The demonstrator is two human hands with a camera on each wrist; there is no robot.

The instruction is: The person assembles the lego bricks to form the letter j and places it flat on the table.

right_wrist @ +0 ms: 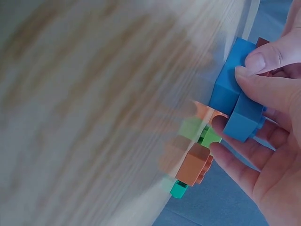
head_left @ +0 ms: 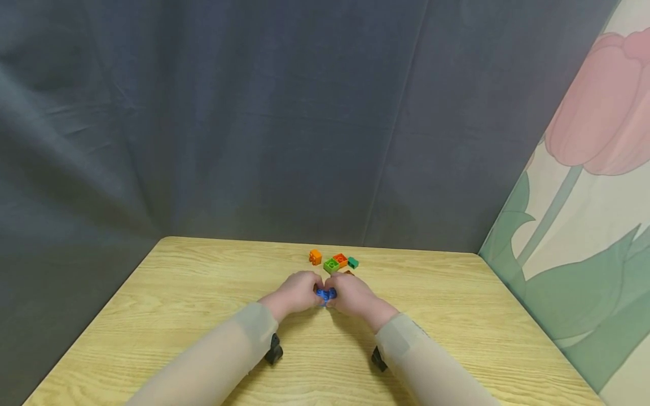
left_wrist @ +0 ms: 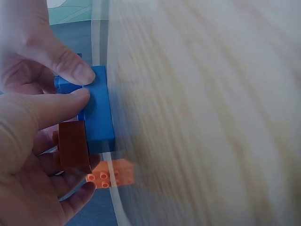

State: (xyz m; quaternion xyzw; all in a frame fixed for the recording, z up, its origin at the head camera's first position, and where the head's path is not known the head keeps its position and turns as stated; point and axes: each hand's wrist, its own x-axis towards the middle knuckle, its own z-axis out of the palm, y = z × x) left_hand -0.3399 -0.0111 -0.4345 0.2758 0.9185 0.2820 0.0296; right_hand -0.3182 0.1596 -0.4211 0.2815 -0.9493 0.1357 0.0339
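Both hands meet near the middle of the wooden table, around a small group of toy building blocks. My left hand [head_left: 299,290] and right hand [head_left: 352,293] grip it from opposite sides, thumbs close together on the long blue block [left_wrist: 99,113]. At the left hand's end sits a brown block [left_wrist: 73,143], its studs turned toward that hand's fingers. A smaller blue block [right_wrist: 244,117] is against the long one at the right hand's end, with the right fingers around it. How firmly the blocks are joined cannot be told.
Beyond the hands lie an orange block [head_left: 315,257], a green block [head_left: 331,265], a red-orange block [head_left: 340,260] and a teal block [head_left: 352,263]. Another brown block [right_wrist: 193,165] is partly behind the right hand. A dark curtain [head_left: 284,124] hangs behind the table.
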